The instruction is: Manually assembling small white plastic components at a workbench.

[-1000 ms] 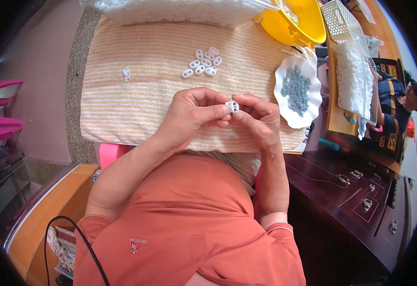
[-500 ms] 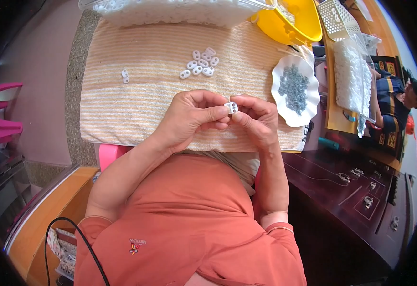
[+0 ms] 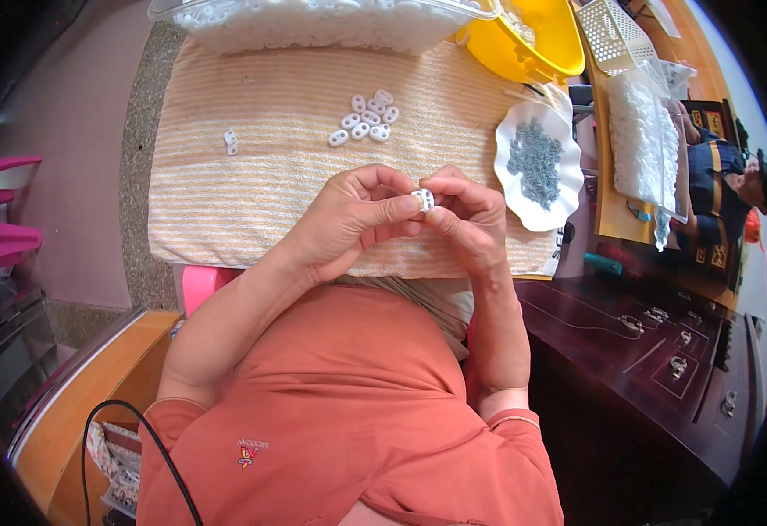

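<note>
Between both hands, above the near part of the striped towel, is a small white two-hole cord lock [image 3: 425, 201]. My left hand [image 3: 339, 219] pinches its left side between thumb and fingers. My right hand [image 3: 471, 217] grips the other side with thumb and forefinger, so the fingertips partly cover it. Beyond my hands lies a loose cluster of similar white oval pieces [image 3: 360, 131], each with two dark holes. Apart from them, to the left, a white piece [image 3: 231, 143] of a different outline rests alone. To the right, a white scalloped plate [image 3: 566, 200] holds a heap of tiny grey springs [image 3: 537, 162].
A clear plastic bin [image 3: 331, 31] full of white parts stands at the far edge of the towel [image 3: 217, 197]. Right of it are a yellow basin [image 3: 524, 57], a perforated white basket [image 3: 611, 35] and a bag of white pieces [image 3: 642, 145]. Another person [image 3: 721, 180] is at far right.
Both hands keep hold of the cord lock, with only a slight shift of the fingers. The surroundings sit slightly further left in the picture.
</note>
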`<state>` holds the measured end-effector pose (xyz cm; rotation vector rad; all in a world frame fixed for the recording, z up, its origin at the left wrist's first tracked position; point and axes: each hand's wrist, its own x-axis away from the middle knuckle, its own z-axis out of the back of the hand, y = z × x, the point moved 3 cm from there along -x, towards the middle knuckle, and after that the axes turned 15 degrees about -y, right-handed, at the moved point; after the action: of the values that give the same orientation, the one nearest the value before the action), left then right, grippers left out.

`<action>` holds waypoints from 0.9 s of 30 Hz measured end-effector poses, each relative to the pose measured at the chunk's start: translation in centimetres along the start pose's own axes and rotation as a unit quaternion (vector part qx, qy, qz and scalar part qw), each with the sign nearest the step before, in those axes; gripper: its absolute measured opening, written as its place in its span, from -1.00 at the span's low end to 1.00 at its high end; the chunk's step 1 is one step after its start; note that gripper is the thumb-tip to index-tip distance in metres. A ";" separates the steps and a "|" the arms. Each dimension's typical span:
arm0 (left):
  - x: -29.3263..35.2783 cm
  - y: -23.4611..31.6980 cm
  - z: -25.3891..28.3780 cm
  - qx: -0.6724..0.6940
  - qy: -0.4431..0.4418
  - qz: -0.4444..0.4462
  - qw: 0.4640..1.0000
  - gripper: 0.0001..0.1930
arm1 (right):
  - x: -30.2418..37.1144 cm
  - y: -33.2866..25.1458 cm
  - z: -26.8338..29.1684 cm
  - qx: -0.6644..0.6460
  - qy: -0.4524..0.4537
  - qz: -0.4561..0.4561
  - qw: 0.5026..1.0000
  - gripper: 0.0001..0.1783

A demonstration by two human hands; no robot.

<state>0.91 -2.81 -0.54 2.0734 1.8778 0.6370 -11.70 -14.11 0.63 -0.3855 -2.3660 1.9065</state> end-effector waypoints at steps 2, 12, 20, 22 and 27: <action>0.0 0.0 0.0 0.003 -0.008 0.002 1.000 -0.87 | 0.0 -0.1 -0.3 -0.020 0.015 -0.010 1.000 -0.67; 0.1 -0.3 -0.3 -0.001 -0.050 -0.011 0.999 -0.93 | 0.5 -0.2 -0.3 -0.002 -0.003 -0.012 1.000 -0.68; -0.1 -0.5 -0.7 -0.015 -0.068 -0.040 0.997 -0.94 | 0.3 -0.6 -0.6 0.024 -0.028 0.020 0.999 -0.71; -0.1 -0.5 -0.7 -0.023 -0.066 -0.037 0.997 -0.93 | 0.4 -0.5 -0.7 0.022 -0.028 0.026 0.999 -0.72; -0.1 -0.3 -0.2 -0.056 -0.050 -0.029 0.997 -0.90 | -0.1 -0.9 -1.2 -0.051 -0.014 0.000 0.999 -0.80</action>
<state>0.56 -2.91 -0.47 1.9371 1.7980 0.5987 -11.49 -13.19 1.73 -0.3677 -2.4876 1.8091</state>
